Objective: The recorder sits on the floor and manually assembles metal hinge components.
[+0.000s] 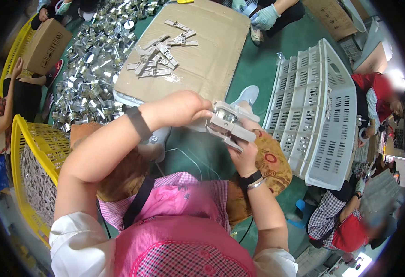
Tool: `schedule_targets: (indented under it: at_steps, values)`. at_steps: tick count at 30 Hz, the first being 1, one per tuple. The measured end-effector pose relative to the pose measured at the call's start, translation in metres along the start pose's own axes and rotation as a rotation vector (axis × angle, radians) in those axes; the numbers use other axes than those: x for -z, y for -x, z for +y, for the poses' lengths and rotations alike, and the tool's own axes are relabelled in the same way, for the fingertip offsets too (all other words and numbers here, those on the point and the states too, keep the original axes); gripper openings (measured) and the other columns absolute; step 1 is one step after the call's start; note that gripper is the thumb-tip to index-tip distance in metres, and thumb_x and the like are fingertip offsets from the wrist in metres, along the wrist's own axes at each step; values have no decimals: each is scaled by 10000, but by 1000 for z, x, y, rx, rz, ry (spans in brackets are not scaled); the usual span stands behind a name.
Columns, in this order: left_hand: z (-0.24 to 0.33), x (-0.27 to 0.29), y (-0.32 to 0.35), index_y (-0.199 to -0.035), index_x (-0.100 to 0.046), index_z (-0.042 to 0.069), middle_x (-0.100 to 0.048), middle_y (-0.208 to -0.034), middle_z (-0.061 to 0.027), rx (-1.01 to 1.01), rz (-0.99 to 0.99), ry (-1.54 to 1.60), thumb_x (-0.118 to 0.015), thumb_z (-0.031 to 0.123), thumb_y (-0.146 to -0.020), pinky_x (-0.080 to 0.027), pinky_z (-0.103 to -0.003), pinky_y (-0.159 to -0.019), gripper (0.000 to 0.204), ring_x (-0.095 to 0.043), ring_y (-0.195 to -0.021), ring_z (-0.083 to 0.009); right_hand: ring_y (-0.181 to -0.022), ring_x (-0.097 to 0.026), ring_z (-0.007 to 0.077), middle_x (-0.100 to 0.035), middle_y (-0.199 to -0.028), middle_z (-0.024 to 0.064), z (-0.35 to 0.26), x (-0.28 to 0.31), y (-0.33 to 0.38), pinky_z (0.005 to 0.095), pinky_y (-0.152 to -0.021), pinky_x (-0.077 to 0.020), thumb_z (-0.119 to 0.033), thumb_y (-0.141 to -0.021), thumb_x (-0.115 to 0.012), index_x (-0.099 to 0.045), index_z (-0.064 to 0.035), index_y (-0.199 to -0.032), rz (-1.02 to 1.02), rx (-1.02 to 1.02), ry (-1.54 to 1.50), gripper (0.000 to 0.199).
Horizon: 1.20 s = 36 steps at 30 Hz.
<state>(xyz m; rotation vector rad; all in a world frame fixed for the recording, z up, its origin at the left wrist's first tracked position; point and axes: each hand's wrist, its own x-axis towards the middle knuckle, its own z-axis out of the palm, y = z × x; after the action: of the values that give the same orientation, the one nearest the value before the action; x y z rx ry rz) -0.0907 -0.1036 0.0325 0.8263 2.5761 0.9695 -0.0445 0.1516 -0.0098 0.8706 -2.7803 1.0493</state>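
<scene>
Two hands on one grey metal bracket (228,125), left hand (179,109) clamped over its top, right hand (245,154) gripping beneath, more brackets (158,57) on the cardboard sheet (211,60) centre.

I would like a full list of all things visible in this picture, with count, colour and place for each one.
grey bracket part: one, pale grey with metal, held in both hands at centre
flat bracket pieces: about a dozen, pale grey, loose on the cardboard sheet
cardboard sheet: one, brown, on the floor ahead
metal cups: a large heap, silver, left of the sheet
white crates: a stack, lying on its side, at right
yellow crate: one, holds grey parts, at left
cardboard box: one, brown, upper left
other people: several, seated around the rim
left hand: grips the part from above
right hand: holds the part from below
</scene>
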Motion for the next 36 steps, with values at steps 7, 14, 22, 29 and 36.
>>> schedule_targets:
  at_steps: [7,14,22,29,36]
  values:
    - [23,12,13,-862,-567,57,-545,-713,-94,-305,190,-223,-580,222,-807,-431,-384,-645,174,-527,-694,-281,-766,-628,183,-634,-820,75,-1,0,-7,277,-700,-503,-134,-679,-742,-633,-4,-947,-59,-123,-386,317]
    - [-19,3,9,-919,-567,35,-554,-761,-146,-123,33,59,-539,232,-847,-437,-414,-690,212,-537,-741,-347,-801,-637,256,-649,-890,83,-12,13,-27,299,-690,-509,-109,-729,-694,-649,-87,-968,-170,-78,-157,245]
    - [-35,-3,-5,-865,-548,27,-580,-755,-205,153,-133,264,-459,290,-908,-423,-471,-665,280,-552,-749,-404,-753,-651,198,-668,-837,95,10,2,-33,290,-661,-505,-26,-702,-700,-640,-24,-882,-195,-128,-265,190]
    - [-35,2,-23,-868,-528,15,-589,-762,-206,207,-86,116,-447,289,-916,-427,-472,-676,290,-551,-747,-413,-764,-642,160,-668,-896,92,15,-1,-41,253,-677,-525,10,-804,-617,-615,41,-1002,-183,-661,-967,201]
    - [-47,9,-38,-871,-549,40,-590,-773,-145,-112,145,-128,-517,250,-867,-446,-425,-680,213,-557,-775,-347,-666,-639,171,-656,-857,150,20,12,-55,253,-604,-525,-46,-851,-576,-575,54,-925,-299,-809,-1076,125]
